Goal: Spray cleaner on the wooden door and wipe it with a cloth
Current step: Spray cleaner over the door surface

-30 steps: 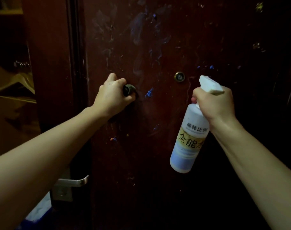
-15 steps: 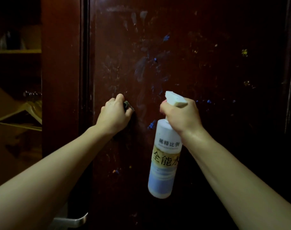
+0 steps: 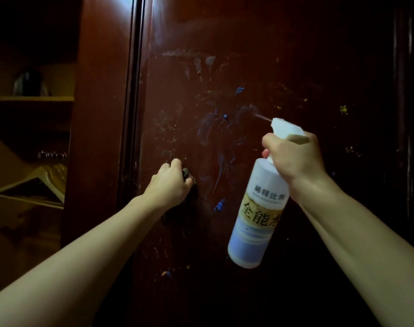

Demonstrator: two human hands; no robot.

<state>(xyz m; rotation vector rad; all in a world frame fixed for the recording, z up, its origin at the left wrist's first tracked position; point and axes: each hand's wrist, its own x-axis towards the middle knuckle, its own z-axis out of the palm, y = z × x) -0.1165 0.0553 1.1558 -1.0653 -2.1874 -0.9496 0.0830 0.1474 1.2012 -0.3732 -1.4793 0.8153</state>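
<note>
The dark red-brown wooden door (image 3: 260,55) fills the view, marked with blue and yellow specks and pale smears. My right hand (image 3: 295,159) grips the trigger head of a white spray bottle (image 3: 258,218) with a yellow and blue label. A thin jet of mist leaves the nozzle toward the upper left, onto the door. My left hand (image 3: 170,185) holds a dark cloth (image 3: 186,173) bunched against the door at mid height. Most of the cloth is hidden under the fist.
The door frame (image 3: 99,114) runs down the left. Beyond it is an open cupboard with a shelf (image 3: 31,98) holding a dark object, and wooden hangers (image 3: 36,185) below.
The view has tilted up, so both hands sit lower in frame. My right hand swung the bottle rightward, and spray now leaves its nozzle. My left hand stays on the cloth.
</note>
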